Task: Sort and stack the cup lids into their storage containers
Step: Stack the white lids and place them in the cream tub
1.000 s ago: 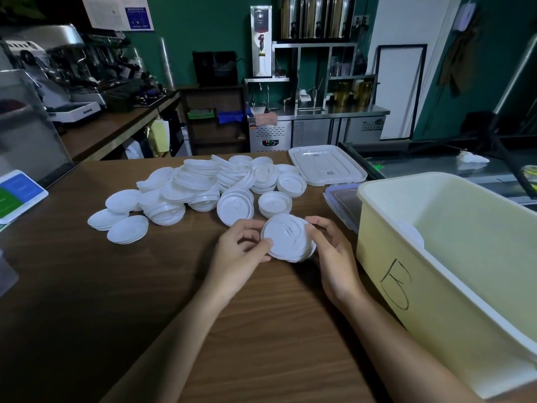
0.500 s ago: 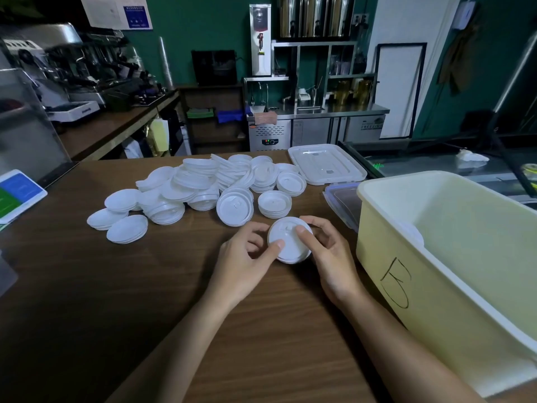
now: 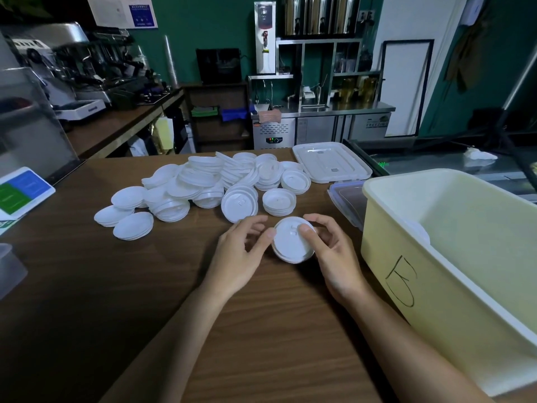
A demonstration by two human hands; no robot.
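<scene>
A small stack of white cup lids [image 3: 290, 245] sits between my two hands on the wooden counter [image 3: 116, 286]. My left hand [image 3: 241, 254] holds its left edge with thumb and curled fingers. My right hand [image 3: 331, 251] grips the right side, thumb pressed on top. Behind them lies a big heap of white lids [image 3: 209, 184], some nested in short stacks. A pale yellow bin [image 3: 436, 286] marked "B" stands at the right, with something white partly visible inside.
A clear container lid [image 3: 331, 167] lies behind the heap, and a clear box [image 3: 345, 199] sits beside the bin. A blue and green card [image 3: 17, 193] lies at the left. A coffee machine and steel counters fill the background.
The lid stack has tipped from facing up toward me to lying flatter between my hands, and my right thumb has moved onto its top.
</scene>
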